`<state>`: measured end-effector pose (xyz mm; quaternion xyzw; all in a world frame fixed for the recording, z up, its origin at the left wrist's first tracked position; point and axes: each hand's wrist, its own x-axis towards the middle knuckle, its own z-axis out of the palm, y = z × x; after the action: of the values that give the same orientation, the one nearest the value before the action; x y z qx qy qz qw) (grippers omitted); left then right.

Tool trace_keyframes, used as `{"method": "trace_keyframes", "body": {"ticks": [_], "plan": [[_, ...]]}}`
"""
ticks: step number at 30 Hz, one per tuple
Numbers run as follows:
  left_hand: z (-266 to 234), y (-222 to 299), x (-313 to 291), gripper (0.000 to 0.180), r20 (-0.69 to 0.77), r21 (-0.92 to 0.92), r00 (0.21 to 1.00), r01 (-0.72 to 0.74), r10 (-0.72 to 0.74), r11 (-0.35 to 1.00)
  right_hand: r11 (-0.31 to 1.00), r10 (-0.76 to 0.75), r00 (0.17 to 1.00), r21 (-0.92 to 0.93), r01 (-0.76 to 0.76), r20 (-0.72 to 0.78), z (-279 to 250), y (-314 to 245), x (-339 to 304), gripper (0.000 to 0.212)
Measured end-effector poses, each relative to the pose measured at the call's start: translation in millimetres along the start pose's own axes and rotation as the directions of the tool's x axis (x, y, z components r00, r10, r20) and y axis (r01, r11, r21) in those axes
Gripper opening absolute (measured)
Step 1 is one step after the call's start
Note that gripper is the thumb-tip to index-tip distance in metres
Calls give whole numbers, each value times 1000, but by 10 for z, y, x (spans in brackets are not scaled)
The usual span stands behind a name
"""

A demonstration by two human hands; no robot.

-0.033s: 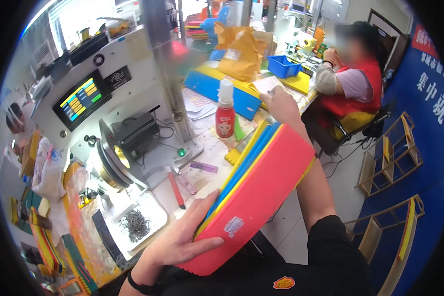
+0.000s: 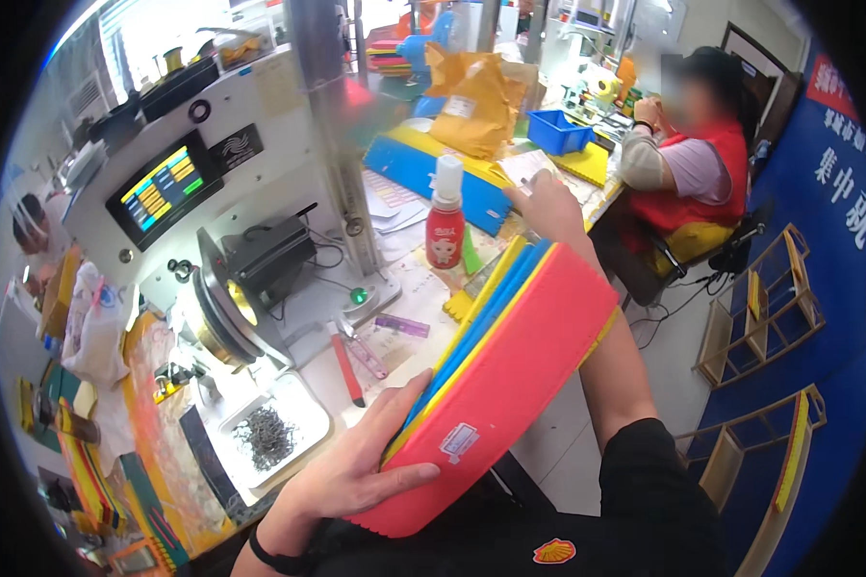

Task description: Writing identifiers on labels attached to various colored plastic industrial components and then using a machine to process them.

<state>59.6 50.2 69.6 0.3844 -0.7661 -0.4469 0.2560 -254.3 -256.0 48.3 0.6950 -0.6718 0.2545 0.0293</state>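
My left hand point(image 2: 370, 457) is closed round the lower end of a stack of thin notched-edge boards, its thumb lying across the front red board point(image 2: 510, 394). Behind it in the stack are yellow boards and blue boards point(image 2: 476, 332). The stack tilts up to the right, against my right forearm. Beyond it, my right hand point(image 2: 553, 207) rests with bent fingers at a white slip of paper point(image 2: 527, 165) on the bench. What those fingers pinch, if anything, is too small to make out. A red bottle with a white cap point(image 2: 445, 216) stands left of my right hand.
At left stands a machine with a lit screen point(image 2: 162, 190); a white tray of small dark pieces point(image 2: 308, 447) sits below. A red-handled tool point(image 2: 346, 363) lies nearby. Blue boards point(image 2: 438, 183), an orange-yellow bag point(image 2: 471, 101) and a blue bin point(image 2: 558, 135) lie farther back. A person point(image 2: 688, 183) sits at right.
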Motion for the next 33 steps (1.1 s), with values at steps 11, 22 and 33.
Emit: {"method": "trace_keyframes", "body": {"ticks": [11, 22, 33], "plan": [[13, -38, -66, 99, -62, -99, 998, 17, -23, 995, 899, -123, 984, 435, 55, 130, 143, 89, 279, 48], [216, 232, 166, 101, -151, -377, 983, 45, -109, 925, -2, 134, 990, 999, 45, -44, -1425, 804, -1291, 21], [602, 256, 1426, 92, -262, -78, 964, -70, 47, 994, -22, -272, 827, 855, -517, 493, -1296, 754, -2921, 43]]}}
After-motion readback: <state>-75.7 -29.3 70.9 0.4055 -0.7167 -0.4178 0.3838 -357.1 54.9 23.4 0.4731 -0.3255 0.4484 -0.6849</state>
